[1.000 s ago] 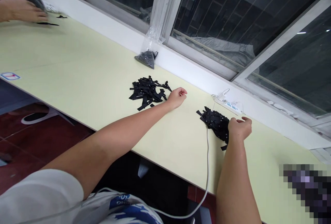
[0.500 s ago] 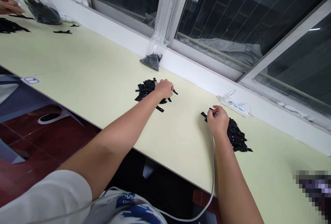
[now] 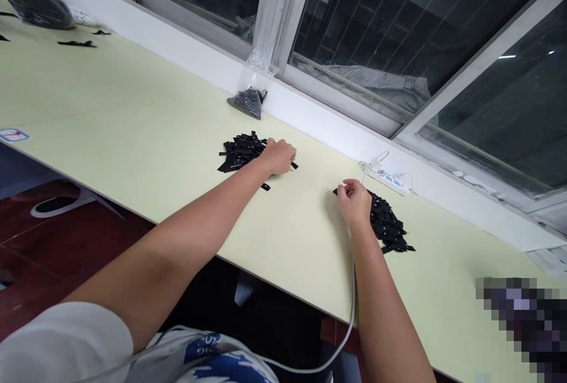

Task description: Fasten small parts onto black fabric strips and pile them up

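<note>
My left hand (image 3: 280, 157) is closed at the right edge of a pile of short black strips (image 3: 241, 151), its fingers curled downward. The end of a black strip (image 3: 295, 166) sticks out beside those fingers. A single strip (image 3: 266, 187) lies just in front of the pile. My right hand (image 3: 357, 203), thumb and fingertips pinched together, is at the left side of a second pile of black strips (image 3: 387, 221) and partly covers it. From this pinch the end of a dark strip (image 3: 335, 192) pokes out to the left.
A clear bag with dark pieces (image 3: 248, 101) leans at the wall below the windows. Behind the right pile lies a white power strip (image 3: 390, 179); a pale cable (image 3: 353, 288) hangs over the table edge. A larger bag (image 3: 35, 5) stands far left. Something pixelated (image 3: 522, 318) lies right.
The view has swung right, so the co-worker's hand at the far left is gone. My left hand has shifted a little rightward off its pile, with the strip. My right hand has barely moved.
</note>
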Motion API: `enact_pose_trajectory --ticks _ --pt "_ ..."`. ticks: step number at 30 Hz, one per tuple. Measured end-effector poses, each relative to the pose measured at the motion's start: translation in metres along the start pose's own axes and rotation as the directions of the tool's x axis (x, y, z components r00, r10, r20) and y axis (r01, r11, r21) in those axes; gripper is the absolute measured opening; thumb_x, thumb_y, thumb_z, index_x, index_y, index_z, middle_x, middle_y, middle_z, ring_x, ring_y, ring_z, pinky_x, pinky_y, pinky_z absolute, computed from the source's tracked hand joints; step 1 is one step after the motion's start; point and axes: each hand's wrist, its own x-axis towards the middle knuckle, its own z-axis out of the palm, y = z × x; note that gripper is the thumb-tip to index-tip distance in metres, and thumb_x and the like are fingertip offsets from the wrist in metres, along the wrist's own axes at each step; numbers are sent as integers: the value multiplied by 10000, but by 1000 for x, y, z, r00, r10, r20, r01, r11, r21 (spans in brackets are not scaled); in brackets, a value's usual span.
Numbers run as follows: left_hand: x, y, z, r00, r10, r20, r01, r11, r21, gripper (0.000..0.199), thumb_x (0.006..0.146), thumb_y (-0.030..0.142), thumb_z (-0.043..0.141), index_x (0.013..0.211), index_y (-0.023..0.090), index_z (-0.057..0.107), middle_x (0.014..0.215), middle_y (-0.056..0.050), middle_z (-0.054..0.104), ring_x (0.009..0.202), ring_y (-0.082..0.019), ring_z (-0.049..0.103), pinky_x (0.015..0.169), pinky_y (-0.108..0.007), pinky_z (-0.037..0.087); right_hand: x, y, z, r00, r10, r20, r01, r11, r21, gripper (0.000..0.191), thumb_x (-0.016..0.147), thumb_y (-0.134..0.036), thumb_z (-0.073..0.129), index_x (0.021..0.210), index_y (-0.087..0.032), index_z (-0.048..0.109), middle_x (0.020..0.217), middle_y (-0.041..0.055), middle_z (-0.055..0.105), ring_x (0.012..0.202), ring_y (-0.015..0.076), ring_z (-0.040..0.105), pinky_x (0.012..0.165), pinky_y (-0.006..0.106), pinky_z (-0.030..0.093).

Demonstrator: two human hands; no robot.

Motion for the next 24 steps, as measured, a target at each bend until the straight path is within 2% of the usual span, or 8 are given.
enact_pose_trajectory --ticks 2,5,8,11,14,17,20,24 --pt "-4 23 8 994 104 22 -103 994 -44 183 833 147 521 963 151 650 922 -121 672 912 -250 567 977 -444 342 -1 -4 1 999 -3 39 0 998 65 342 830 -447 580 1014 -174 670 906 79 706 716 202 605 776 357 459" --pt "-11 58 23 945 322 62 -310 938 -156 217 937 221 411 990 182 618 936 -99 683 851 -223 582 860 -365 387 -1 -8 3 986 -31 162 -10 968 249 397 835 -518 592 1035 -185 672 1010 96 716 845 221 644 779 343 484" --pt "-17 75 32 921 389 28 -372 899 -232 233 960 229 372 1008 205 599 921 -79 683 830 -206 588 784 -326 388 -2 -9 8 933 -62 354 -104 897 430 423 852 -584 566 958 -191 679 949 83 717 867 226 653 747 330 512" --pt "-20 73 35 925 376 59 -342 890 -302 218 963 245 375 1019 220 584 853 -50 676 741 -186 574 683 -304 366 -4 -9 13 880 -61 471 -213 836 506 454 820 -627 618 879 -182 684 816 62 700 758 207 648 694 325 533" --pt "-20 66 35 945 316 83 -272 902 -335 217 964 285 406 1130 222 532 815 -32 665 696 -185 556 640 -300 353 -5 -8 14 873 -48 485 -247 815 525 486 787 -632 681 921 -168 729 800 63 709 719 196 652 704 334 556" --pt "-18 64 36 962 274 -19 -267 917 -295 245 935 349 494 1134 205 505 938 -62 658 850 -210 573 734 -315 397 -5 -8 12 882 3 471 -295 783 548 505 750 -617 737 955 -155 755 836 76 729 713 193 668 712 345 581" --pt "-17 63 37 943 284 -175 -320 918 -236 260 895 382 562 1065 193 509 1116 -99 608 1051 -243 526 878 -355 404 -5 -12 10 881 77 466 -378 707 598 506 682 -586 809 920 -143 757 816 75 730 697 188 678 709 347 605" --pt "-15 62 38 922 307 -238 -353 918 -183 247 886 372 569 1035 187 504 1084 -94 593 997 -231 525 866 -358 409 -6 -19 7 853 147 501 -478 605 636 418 666 -483 864 874 -138 750 799 73 729 702 169 684 715 312 616"
